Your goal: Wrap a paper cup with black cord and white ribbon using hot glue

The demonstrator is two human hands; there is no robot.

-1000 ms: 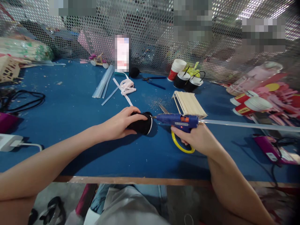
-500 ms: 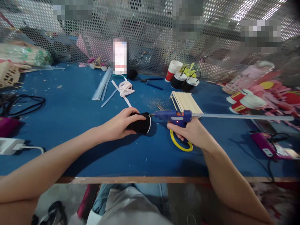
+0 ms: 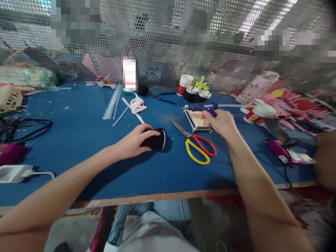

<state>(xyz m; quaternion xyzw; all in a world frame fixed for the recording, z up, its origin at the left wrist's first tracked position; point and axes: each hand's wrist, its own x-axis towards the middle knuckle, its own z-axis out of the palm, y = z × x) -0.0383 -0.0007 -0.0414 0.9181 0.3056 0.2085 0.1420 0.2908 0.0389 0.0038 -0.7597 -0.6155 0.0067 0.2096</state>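
Note:
My left hand [image 3: 139, 140] is closed around a black-wrapped paper cup [image 3: 155, 140] with a white rim, which lies on its side on the blue table. A white ribbon [image 3: 138, 105] lies in a loose heap behind it, one strand running down to the hand. My right hand [image 3: 223, 122] grips a blue glue gun [image 3: 201, 107] with a clear glue stick out of its back. The gun is over a small rack of wooden sticks [image 3: 197, 120], its nozzle pointing left. Scissors with red and yellow handles [image 3: 196, 147] lie between my hands.
Clear glue sticks [image 3: 112, 103], pliers [image 3: 165, 98] and a lit phone [image 3: 129, 74] are at the back by the perforated metal screen. Finished-looking black cups [image 3: 191, 93] stand beside stacked paper cups [image 3: 185, 84]. Purple power strips [image 3: 285, 152] lie at both sides. Another person's arm [image 3: 325, 157] shows at right.
My right hand has drawn the glue gun away from the cup, back and to the right, uncovering the scissors. My left hand still holds the cup. An arm has appeared at right.

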